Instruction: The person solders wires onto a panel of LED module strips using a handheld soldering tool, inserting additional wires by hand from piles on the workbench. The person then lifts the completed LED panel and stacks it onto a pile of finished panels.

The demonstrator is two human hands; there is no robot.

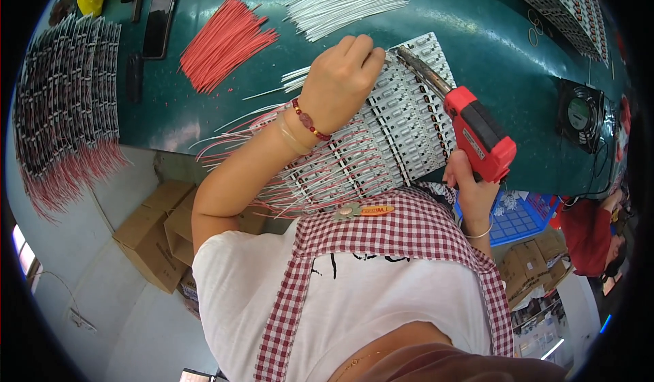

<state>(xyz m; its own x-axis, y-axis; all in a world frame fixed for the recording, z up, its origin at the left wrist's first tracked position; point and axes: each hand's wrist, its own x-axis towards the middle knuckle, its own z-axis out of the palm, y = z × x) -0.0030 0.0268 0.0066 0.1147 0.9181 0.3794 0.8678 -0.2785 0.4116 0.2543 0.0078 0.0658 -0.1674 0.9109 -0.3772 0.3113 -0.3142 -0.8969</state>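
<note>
My right hand (470, 181) grips a red and black soldering gun (477, 133) by its handle. The gun's metal tip reaches the far end of a panel of small circuit boards (409, 119). Right beside the tip, the fingers of my left hand (344, 72) are closed in a pinch over the panel. White wires (294, 80) stick out from the left side of that hand; their other ends are hidden by it. Many red and white wires (320, 167) hang off the panel's near left part, under my left forearm.
Loose red wires (226, 44) and white wires (346, 2) lie in piles on the green table (463, 7). Wired boards (68, 89) lie at left, near a phone (162, 17). Stacked panels (565, 7) and a fan (582, 115) stand at right. Below are a blue basket (514, 228) and boxes (153, 235).
</note>
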